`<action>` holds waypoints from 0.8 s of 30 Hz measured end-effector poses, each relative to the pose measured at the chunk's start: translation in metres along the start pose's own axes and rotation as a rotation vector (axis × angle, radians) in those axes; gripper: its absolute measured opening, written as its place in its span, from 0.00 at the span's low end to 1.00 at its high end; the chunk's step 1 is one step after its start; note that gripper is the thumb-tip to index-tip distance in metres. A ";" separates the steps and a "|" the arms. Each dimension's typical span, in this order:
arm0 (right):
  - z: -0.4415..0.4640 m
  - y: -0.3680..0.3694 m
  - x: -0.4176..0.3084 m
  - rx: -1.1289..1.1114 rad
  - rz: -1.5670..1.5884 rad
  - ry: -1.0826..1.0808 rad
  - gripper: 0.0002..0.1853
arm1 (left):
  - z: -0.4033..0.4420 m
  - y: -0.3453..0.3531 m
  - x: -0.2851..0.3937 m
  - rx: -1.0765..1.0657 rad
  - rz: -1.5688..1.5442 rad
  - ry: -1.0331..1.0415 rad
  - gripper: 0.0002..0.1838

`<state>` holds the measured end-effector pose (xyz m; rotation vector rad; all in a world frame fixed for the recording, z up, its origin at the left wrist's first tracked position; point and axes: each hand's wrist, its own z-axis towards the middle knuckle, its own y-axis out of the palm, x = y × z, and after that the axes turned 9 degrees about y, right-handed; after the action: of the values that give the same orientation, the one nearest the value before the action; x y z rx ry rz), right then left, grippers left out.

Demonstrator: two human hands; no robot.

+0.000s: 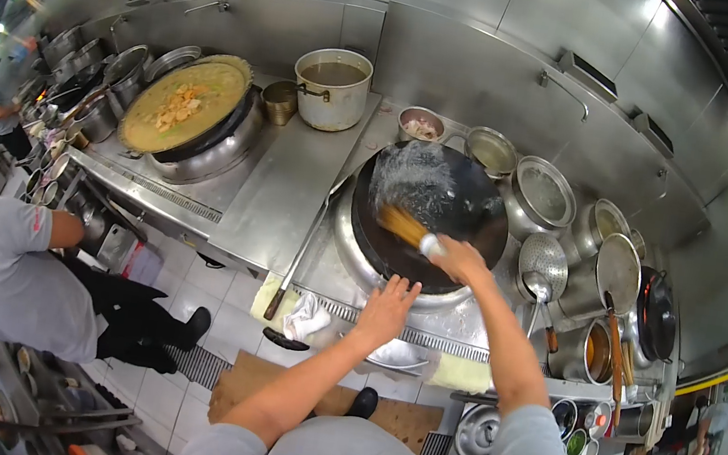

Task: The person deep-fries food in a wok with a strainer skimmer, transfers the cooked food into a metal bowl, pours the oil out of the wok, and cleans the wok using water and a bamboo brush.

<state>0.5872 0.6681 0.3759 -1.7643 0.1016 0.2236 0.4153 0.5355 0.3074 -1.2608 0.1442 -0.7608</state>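
Note:
A large black wok [479,206] sits on the round metal burner, with splashing water [413,179] in its upper left part. My right hand [459,260] is closed round the pale handle of a bamboo brush [406,226], whose bristles reach into the wok. At the wok's near rim is my left hand [388,310], its fingers spread and holding nothing. A long-handled ladle [304,242] leans along the wok's left side. Below it, a white cloth [307,317] lies near the counter's front edge, left of my left hand.
At the left, a big wok of yellowish soup [181,109] stands near a tall pot [331,93]. Metal pots [546,193] and a perforated skimmer [544,260] line the right side. A co-worker [32,274] bends at far left; other people stand farther off.

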 end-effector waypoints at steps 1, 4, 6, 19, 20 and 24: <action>-0.013 -0.017 0.012 -0.029 -0.112 0.020 0.28 | -0.002 -0.008 0.004 -0.011 -0.035 0.003 0.36; 0.027 -0.026 0.058 0.029 -0.300 0.222 0.29 | -0.004 -0.013 0.000 -0.020 -0.131 0.035 0.37; 0.064 0.001 0.066 0.207 -0.177 0.315 0.34 | -0.007 -0.014 -0.002 -0.043 -0.174 0.037 0.34; 0.156 0.087 -0.025 0.542 0.298 0.387 0.35 | -0.004 -0.014 -0.022 -0.026 -0.184 0.097 0.34; 0.145 0.083 -0.036 0.537 0.290 0.391 0.35 | -0.006 -0.013 -0.021 -0.027 -0.194 0.095 0.34; 0.043 0.009 -0.051 -0.101 0.401 0.297 0.36 | -0.009 -0.017 -0.014 -0.005 -0.184 0.137 0.36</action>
<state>0.5317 0.7051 0.3694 -1.8561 0.6718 0.2571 0.3932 0.5350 0.3160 -1.2376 0.1424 -1.0065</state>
